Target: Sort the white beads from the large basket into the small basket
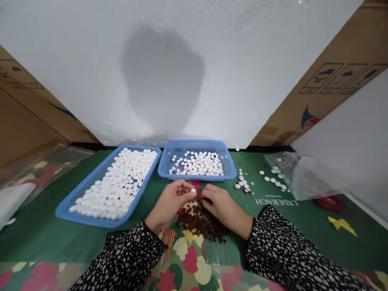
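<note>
My left hand (pixel 173 204) pinches a small white ball (pixel 193 190) between thumb and fingertips. Close beside it, my right hand (pixel 222 206) has its fingers curled together near the ball; what they hold, if anything, is too small to make out. Below and between the hands lies a pile of small dark red pieces (pixel 201 222). Just beyond the hands stands a blue basket (pixel 197 177) partly filled with white balls. A longer blue basket (pixel 91 220), full of white balls, sits to the left.
Loose white balls (pixel 242 182) lie right of the smaller basket. A clear plastic bag (pixel 306 178) with more balls near its mouth is farther right, with a yellow scrap (pixel 342 225) in front. A white panel (pixel 230 81) and cardboard (pixel 321 93) rise behind.
</note>
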Available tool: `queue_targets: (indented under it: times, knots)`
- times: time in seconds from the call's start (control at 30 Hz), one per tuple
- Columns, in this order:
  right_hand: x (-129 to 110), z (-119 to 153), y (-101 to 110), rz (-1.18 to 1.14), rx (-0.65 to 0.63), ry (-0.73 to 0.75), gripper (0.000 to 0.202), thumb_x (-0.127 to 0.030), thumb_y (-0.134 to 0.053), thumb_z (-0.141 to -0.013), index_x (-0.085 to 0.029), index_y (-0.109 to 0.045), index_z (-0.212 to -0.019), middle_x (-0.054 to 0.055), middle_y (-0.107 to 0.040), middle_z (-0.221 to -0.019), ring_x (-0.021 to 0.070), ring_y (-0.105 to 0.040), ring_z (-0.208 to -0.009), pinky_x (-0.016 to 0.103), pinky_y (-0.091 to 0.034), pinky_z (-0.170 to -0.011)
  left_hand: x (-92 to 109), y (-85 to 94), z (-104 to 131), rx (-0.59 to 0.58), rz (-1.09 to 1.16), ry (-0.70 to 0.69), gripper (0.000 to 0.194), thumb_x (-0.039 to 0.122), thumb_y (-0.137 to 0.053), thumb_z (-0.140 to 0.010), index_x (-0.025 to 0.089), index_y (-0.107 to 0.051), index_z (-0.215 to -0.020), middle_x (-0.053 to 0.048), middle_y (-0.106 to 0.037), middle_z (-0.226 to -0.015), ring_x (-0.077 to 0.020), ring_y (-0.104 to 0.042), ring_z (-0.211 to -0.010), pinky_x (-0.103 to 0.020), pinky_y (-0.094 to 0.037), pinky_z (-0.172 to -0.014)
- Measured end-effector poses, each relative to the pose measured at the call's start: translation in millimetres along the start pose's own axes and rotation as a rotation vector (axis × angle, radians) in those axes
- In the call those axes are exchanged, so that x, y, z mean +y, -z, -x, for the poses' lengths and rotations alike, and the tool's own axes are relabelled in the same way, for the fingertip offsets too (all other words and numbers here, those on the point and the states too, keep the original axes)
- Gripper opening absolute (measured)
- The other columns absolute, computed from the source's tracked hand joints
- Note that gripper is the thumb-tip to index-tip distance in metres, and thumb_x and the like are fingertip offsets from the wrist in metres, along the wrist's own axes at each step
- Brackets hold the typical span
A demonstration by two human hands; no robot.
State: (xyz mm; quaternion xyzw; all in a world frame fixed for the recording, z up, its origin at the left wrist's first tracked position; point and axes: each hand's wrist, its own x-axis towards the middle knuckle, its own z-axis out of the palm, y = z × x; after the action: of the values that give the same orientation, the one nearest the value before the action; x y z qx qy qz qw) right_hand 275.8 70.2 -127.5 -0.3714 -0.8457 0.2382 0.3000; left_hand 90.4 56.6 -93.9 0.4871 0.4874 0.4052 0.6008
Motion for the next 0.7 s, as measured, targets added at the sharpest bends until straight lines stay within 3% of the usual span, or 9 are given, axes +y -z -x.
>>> queue_targets:
  times: [0.13,0.2,0.3,0.5,0.7]
  knots:
    - [-12.0,-1.6,11.1,-0.078,0.235,0.022,0.013,-0.007,-0.056,-0.091,-0.019,-0.062,-0.087,0.001,-0.057,-0.083,0.0167,-0.054,-0.07,0.027,-0.043,-0.065,-2.1,-0.3,1.3,-0.024,-0.002,0.013,0.024,0.031,-0.074,-0.076,0.016,-0.057,-0.083,0.002,-0.058,-0.074,-0.0095,-0.049,-0.064,-0.02,-0.036,-0.058]
    - [-16.5,-2.2,13.8,-0.09,0.288,0.049,0.012,-0.011,-0.055,-0.093,-0.02,-0.06,-0.086,0.001,-0.058,-0.082,0.0175,-0.055,-0.072,0.028,-0.043,-0.066,-3.0,-1.1,2.2,-0.06,0.018,0.04,0.026,0.034,-0.074,-0.076,0.016,-0.056,-0.082,0.004,-0.053,-0.068,-0.0074,-0.041,-0.056,-0.019,-0.028,-0.05]
    - [-18.6,-2.3,12.2,-0.095,0.29,0.071,0.013,-0.013,-0.052,-0.093,-0.02,-0.059,-0.084,0.002,-0.058,-0.082,0.0181,-0.055,-0.073,0.029,-0.044,-0.066,-4.0,-2.3,2.9,-0.108,0.069,0.074,0.029,0.037,-0.074,-0.076,0.016,-0.054,-0.081,0.006,-0.046,-0.062,-0.0062,-0.032,-0.051,-0.019,-0.021,-0.046]
    - [-16.4,-2.5,7.6,-0.086,0.309,0.073,0.013,-0.015,-0.052,-0.093,-0.02,-0.059,-0.084,0.001,-0.059,-0.08,0.0173,-0.055,-0.07,0.029,-0.044,-0.065,-4.2,-3.6,2.6,-0.119,0.14,0.098,0.036,0.039,-0.076,-0.075,0.016,-0.06,-0.096,0.006,-0.049,-0.065,-0.0057,-0.03,-0.052,-0.019,-0.02,-0.047]
    - [-17.7,-3.0,5.8,-0.079,0.334,0.072,0.012,-0.016,-0.052,-0.093,-0.02,-0.059,-0.084,0.001,-0.059,-0.078,0.0166,-0.054,-0.065,0.028,-0.044,-0.062,-5.0,-4.9,2.9,-0.108,0.13,0.061,0.03,0.039,-0.075,-0.077,0.014,-0.063,-0.088,0.006,-0.046,-0.06,-0.0057,-0.029,-0.051,-0.021,-0.019,-0.047]
